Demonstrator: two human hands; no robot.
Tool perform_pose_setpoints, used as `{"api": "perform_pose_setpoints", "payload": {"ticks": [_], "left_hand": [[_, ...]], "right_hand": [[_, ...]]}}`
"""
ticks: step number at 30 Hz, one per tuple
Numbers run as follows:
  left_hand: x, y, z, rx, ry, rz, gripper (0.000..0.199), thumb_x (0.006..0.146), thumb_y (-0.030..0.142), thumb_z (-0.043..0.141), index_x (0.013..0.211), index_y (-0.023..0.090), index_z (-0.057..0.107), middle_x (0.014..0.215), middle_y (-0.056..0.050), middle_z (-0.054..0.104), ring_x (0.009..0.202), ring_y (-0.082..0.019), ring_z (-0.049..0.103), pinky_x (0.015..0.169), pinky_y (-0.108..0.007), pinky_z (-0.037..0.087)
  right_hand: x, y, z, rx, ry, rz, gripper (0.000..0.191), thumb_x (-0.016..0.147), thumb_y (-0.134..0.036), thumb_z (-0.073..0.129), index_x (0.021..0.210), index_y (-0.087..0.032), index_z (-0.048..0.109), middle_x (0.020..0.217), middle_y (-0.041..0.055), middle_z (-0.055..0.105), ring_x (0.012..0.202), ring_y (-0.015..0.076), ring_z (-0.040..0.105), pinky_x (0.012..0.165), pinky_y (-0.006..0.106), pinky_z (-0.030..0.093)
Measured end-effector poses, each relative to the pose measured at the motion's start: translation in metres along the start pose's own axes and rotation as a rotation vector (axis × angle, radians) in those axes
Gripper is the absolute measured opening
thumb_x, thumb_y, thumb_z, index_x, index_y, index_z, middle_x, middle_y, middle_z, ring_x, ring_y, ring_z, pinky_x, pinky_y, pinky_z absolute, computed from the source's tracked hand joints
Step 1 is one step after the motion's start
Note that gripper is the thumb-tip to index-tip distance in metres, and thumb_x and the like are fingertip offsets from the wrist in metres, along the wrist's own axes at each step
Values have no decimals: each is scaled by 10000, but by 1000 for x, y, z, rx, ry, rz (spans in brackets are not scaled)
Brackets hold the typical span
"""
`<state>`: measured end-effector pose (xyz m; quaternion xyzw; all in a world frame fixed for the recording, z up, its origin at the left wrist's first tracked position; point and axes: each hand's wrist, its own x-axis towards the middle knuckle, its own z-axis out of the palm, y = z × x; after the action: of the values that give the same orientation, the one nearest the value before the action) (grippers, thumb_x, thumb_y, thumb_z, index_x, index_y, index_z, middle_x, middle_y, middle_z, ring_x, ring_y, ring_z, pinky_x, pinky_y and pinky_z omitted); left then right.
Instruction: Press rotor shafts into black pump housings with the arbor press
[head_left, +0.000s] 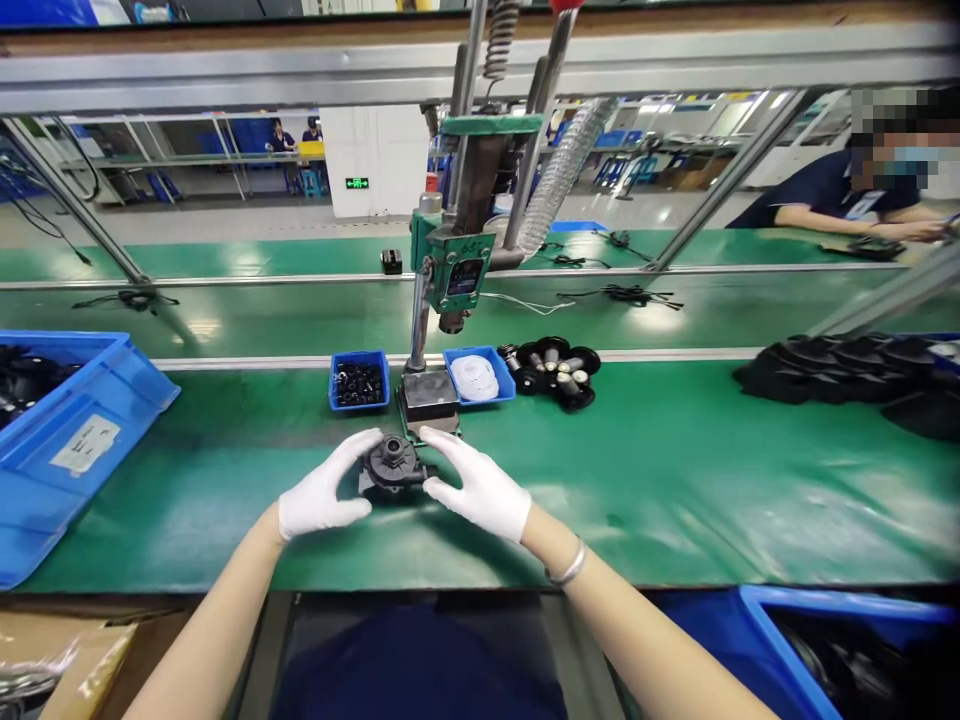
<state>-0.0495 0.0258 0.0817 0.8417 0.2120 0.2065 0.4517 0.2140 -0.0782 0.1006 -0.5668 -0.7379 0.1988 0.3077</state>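
A round black plastic pump housing (393,462) with a central hub and a side spout is between my two white-gloved hands, at the near side of a press. My left hand (330,487) curves around its left side, fingertips on the upper rim and thumb low by the near edge. My right hand (476,487) has its thumb at the spout on the right and its fingers beyond it. Just behind the housing is the metal base block (430,392) of the green hand press (457,265). The housing's underside is hidden.
A blue tray of small black parts (360,382) and one of white rings (476,378) flank the press base. Black round parts with metal cylinders (559,368) lie right of them. Large blue bins stand left (75,450) and lower right (787,600). A co-worker (847,195) sits across, far right.
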Motion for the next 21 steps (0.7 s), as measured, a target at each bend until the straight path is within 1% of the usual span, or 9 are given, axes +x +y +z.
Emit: {"api": "perform_pose_setpoints", "payload": {"ticks": [2, 5, 7, 9, 13, 15, 18, 20, 21], "left_hand": [[0, 3, 6, 191, 7, -18, 935, 747, 330, 763, 1522, 212, 252, 1605, -134, 230, 1480, -350, 203, 1214, -543, 215], [3, 5, 15, 365, 40, -54, 835, 812, 246, 663, 1525, 221, 228, 1579, -123, 294, 1473, -319, 237, 1210, -527, 256], [4, 5, 18, 394, 32, -57, 747, 868, 226, 589, 1522, 237, 229, 1568, -108, 322, 1469, -294, 253, 1212, -506, 268], [6, 3, 17, 396, 21, -41, 734, 883, 219, 571, 1525, 248, 216, 1564, -105, 326, 1463, -282, 264, 1210, -493, 279], [11, 2, 16, 397, 53, 33, 776, 851, 181, 594, 1527, 240, 217, 1519, -124, 378, 1405, -267, 361, 1174, -461, 345], [12, 7, 20, 417, 104, 15, 787, 822, 180, 616, 1517, 233, 251, 1476, -129, 425, 1365, -280, 407, 1149, -463, 372], [4, 23, 35, 483, 241, -121, 803, 793, 323, 681, 1498, 223, 310, 1382, -148, 499, 1271, -341, 487, 1082, -518, 426], [0, 31, 48, 510, 333, -212, 990, 683, 611, 742, 1495, 234, 319, 1359, -149, 511, 1198, -360, 544, 1029, -523, 472], [1, 32, 53, 451, 394, -238, 1083, 624, 704, 742, 1499, 230, 314, 1340, -156, 523, 1173, -361, 567, 1000, -513, 497]], "right_hand": [[8, 0, 4, -4, -61, -32, 639, 849, -274, 635, 1446, -192, 423, 1482, 134, 475, 1370, 266, 457, 1145, 477, 388], [17, 3, 13, 6, -113, -65, 697, 821, -265, 671, 1461, -188, 406, 1506, 142, 440, 1387, 273, 435, 1159, 471, 373], [22, 6, 18, 25, -135, -92, 714, 816, -274, 689, 1464, -177, 405, 1523, 148, 414, 1402, 275, 414, 1168, 462, 363], [25, 10, 18, 39, -161, -122, 721, 821, -290, 698, 1468, -170, 404, 1529, 149, 405, 1409, 275, 404, 1171, 455, 360], [30, 13, 13, 30, -186, -126, 688, 858, -311, 653, 1485, -203, 389, 1535, 122, 404, 1411, 264, 402, 1174, 456, 354], [29, 12, 13, 39, -171, -91, 648, 871, -324, 623, 1474, -231, 405, 1527, 97, 423, 1403, 261, 413, 1175, 460, 349], [15, 10, 25, 94, -7, 94, 619, 896, -403, 556, 1474, -261, 388, 1490, 82, 475, 1390, 270, 432, 1178, 489, 332], [2, 13, 39, 218, 107, 285, 696, 913, -484, 495, 1526, -256, 257, 1489, 121, 468, 1368, 273, 463, 1154, 469, 377], [-4, 17, 46, 293, 90, 342, 684, 944, -507, 411, 1545, -273, 182, 1505, 136, 443, 1348, 251, 488, 1113, 408, 439]]}}
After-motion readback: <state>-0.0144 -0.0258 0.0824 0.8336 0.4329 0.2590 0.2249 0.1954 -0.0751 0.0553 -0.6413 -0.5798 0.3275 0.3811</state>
